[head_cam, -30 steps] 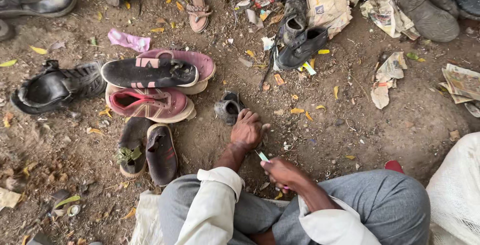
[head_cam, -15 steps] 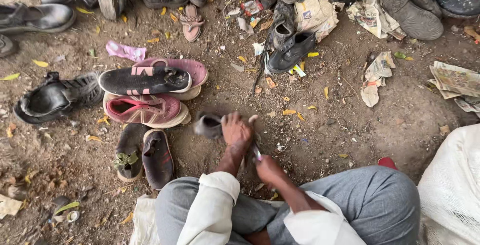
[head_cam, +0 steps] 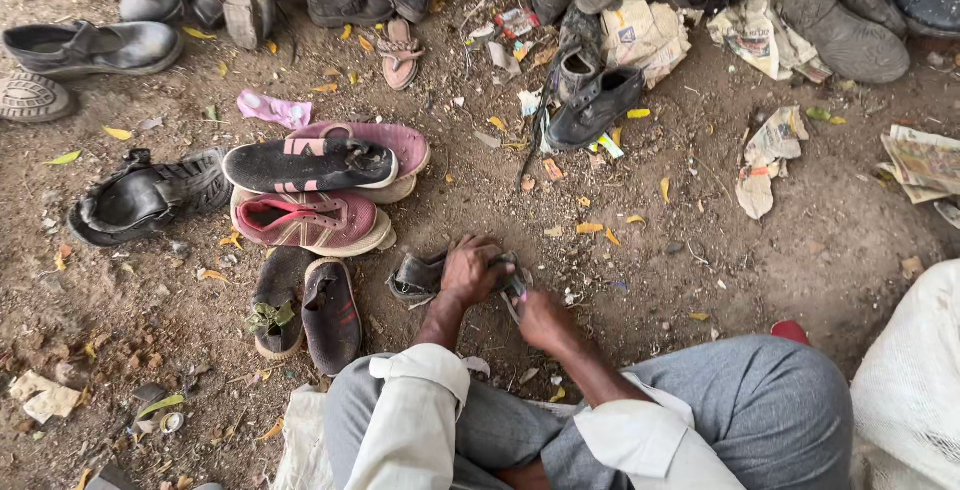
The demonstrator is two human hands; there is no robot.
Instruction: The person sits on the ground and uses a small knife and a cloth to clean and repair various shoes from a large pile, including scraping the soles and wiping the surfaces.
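1. Head view: I see the left hand [head_cam: 470, 272] curled over a small dark shoe [head_cam: 418, 278] that lies on the dirt ground [head_cam: 700, 250], just in front of the knees. The fingers are closed on its upper edge, so the hand has hold of it.
2. The right hand [head_cam: 543, 318] sits just beside the left, at the shoe's near end. Its fingers are bent around something thin and pale, too small for me to name; I cannot tell how firm the hold is.
3. Both forearms come out of rolled white sleeves [head_cam: 420, 390], above grey trousers [head_cam: 760, 400].
4. Just left of the held shoe, a pair of dark brown shoes [head_cam: 305, 305] lies side by side on the ground.
5. Beyond them a red sneaker [head_cam: 315, 222] lies flat, with a black sneaker [head_cam: 308, 163] and a pink sole stacked behind it, touching.
6. Further left, a worn black leather shoe [head_cam: 140, 198] lies on its side, well apart from the hands.
7. A black ankle boot [head_cam: 592, 108] stands further out, near crumpled newspaper [head_cam: 765, 155].
8. A white sack [head_cam: 915, 380] fills the right edge, beside the knee.
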